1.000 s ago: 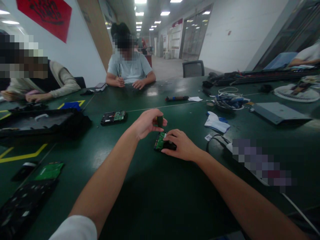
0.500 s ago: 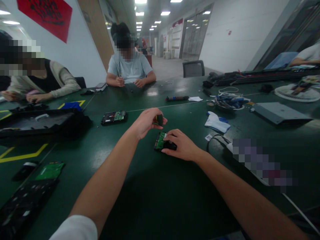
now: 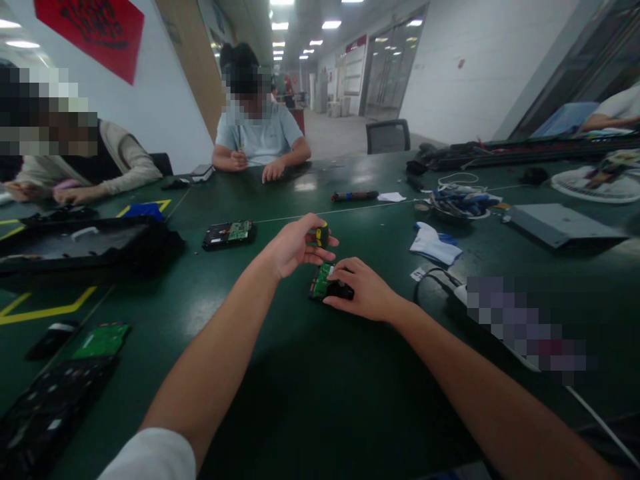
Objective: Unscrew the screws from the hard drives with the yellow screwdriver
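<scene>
- The dark green table point(image 3: 310, 400) fills most of the view; its near edge is cut off at the bottom of the frame.
- A black, opened device case point(image 3: 75, 243) lies at the far left, with its left end out of frame.
- Two co-workers sit along the far side; the person in a light shirt point(image 3: 257, 137) rests both hands on the table.
- The left hand point(image 3: 293, 245) is curled around a screwdriver handle point(image 3: 323, 235), dark with a yellow band, held upright just above the drive. The shaft and tip are hidden behind the fingers.
- The right hand point(image 3: 363, 290) lies flat over a small hard drive point(image 3: 325, 283) near the table's centre, fingers closed down on its black body. Only the green circuit board side shows; the rest is covered.
- A second drive point(image 3: 229, 234) lies well apart to the left.
- A white glove point(image 3: 433, 243) lies to the right.
</scene>
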